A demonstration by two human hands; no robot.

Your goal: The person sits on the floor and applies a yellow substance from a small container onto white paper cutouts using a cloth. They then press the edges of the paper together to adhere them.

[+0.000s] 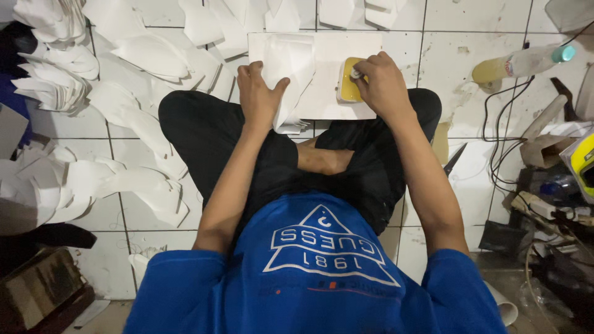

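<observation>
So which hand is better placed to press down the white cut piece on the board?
Probably the left hand: it already lies flat on the white cut piece on the white board. The right hand is busy, fingers closed on something small over the yellow container.

The person is sitting cross-legged, both bare arms reaching forward over the knees. The left hand (258, 93) is lying palm down, fingers pointing away and held close together, thumb spread out to the right, the wrist straight. The right hand (380, 83) is curling inward, knuckles up, fingertips pinching together at its left edge; its wrist is bending slightly toward the left. Both elbows are angling outward, the forearms converging toward the hands.
</observation>
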